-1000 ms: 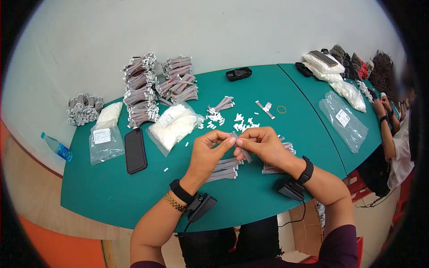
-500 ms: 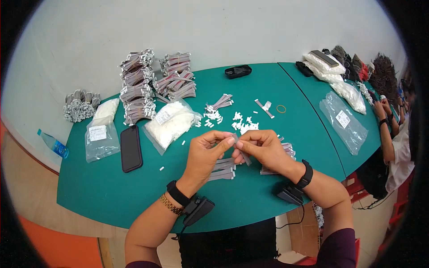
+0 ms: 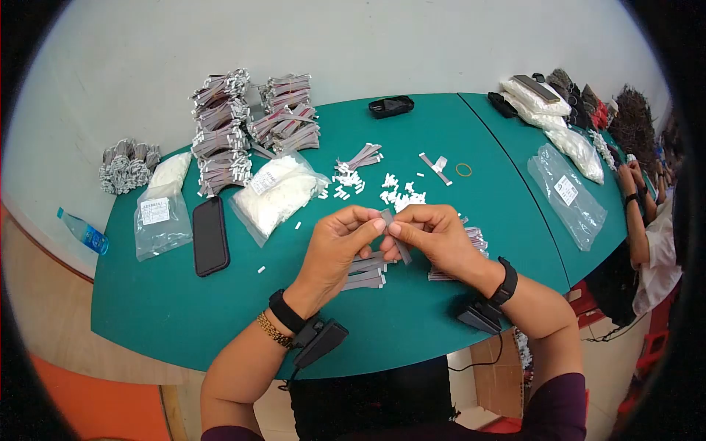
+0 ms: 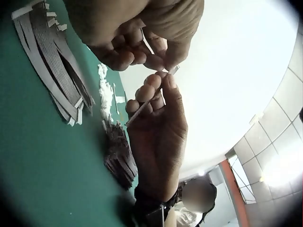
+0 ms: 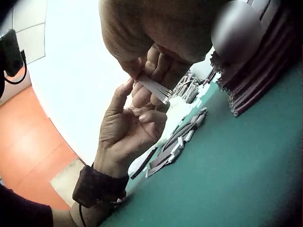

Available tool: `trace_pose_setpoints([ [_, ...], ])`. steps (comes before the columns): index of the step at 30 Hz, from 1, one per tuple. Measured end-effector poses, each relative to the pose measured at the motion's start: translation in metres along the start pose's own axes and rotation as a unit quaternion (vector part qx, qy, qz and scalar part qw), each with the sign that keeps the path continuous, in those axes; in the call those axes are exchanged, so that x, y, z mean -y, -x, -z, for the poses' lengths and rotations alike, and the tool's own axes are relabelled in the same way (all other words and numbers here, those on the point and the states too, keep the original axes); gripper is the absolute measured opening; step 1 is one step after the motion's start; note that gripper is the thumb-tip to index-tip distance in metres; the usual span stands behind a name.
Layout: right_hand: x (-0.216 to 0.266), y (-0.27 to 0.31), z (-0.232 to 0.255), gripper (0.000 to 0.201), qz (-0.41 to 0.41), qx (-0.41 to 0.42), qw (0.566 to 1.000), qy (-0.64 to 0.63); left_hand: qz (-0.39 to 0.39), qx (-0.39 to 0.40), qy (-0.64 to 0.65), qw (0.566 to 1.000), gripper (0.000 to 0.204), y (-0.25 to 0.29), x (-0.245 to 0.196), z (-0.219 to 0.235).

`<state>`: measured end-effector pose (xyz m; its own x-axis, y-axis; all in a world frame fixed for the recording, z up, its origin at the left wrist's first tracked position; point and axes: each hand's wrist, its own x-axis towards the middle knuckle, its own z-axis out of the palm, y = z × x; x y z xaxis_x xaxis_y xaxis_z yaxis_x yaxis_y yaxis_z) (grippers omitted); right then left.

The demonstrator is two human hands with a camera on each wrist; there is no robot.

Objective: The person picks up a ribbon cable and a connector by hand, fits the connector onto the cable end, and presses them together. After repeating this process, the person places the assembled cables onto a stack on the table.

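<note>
Above the front middle of the table, both hands meet at a short grey flat ribbon cable (image 3: 403, 253). My left hand (image 3: 337, 242) pinches its upper end between thumb and fingertips. Just beside it, my right hand (image 3: 435, 237) pinches the same cable, whose tail slants down below the fingers. In the left wrist view a small whitish tip (image 4: 175, 70) shows at the fingertips. Under the left hand lie several grey flat cables (image 3: 365, 276) with white ends; another pile of cables (image 3: 478, 241) lies behind the right hand.
Loose white connectors (image 3: 403, 192) are scattered beyond the hands. Bundled cables (image 3: 223, 140) are stacked at the back left, near a bag of white pieces (image 3: 276, 192) and a phone (image 3: 211, 237). A rubber band (image 3: 463, 170) lies right; another person (image 3: 654, 242) sits at far right.
Both hands keep pinching the cable, with small shifts of the fingers. The whole head view has shifted slightly, so the left-side items appear a little further left and higher.
</note>
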<state>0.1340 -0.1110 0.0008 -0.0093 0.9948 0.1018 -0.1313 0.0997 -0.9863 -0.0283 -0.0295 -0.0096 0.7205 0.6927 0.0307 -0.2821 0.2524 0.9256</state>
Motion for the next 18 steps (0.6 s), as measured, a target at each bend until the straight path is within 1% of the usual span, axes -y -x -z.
trace_pose_setpoints([
  [10,-0.0013,-0.0004,-0.0007,0.016,-0.001,-0.007,1.000,-0.008,0.013,-0.003,0.037,0.999,0.011,0.0043,-0.0008,-0.0069],
  [13,-0.0018,0.0001,-0.0011,0.016,-0.007,-0.009,1.000,-0.003,-0.013,-0.026,-0.017,0.999,0.011,0.0043,0.0002,-0.0074],
  [16,-0.0014,0.0006,-0.0021,0.017,-0.009,-0.010,1.000,0.003,-0.023,-0.026,-0.039,0.999,0.012,0.0054,0.0001,-0.0068],
  [18,-0.0014,0.0005,-0.0024,0.017,-0.009,-0.009,1.000,0.001,-0.022,-0.030,-0.028,0.999,0.013,0.0035,0.0027,-0.0056],
])
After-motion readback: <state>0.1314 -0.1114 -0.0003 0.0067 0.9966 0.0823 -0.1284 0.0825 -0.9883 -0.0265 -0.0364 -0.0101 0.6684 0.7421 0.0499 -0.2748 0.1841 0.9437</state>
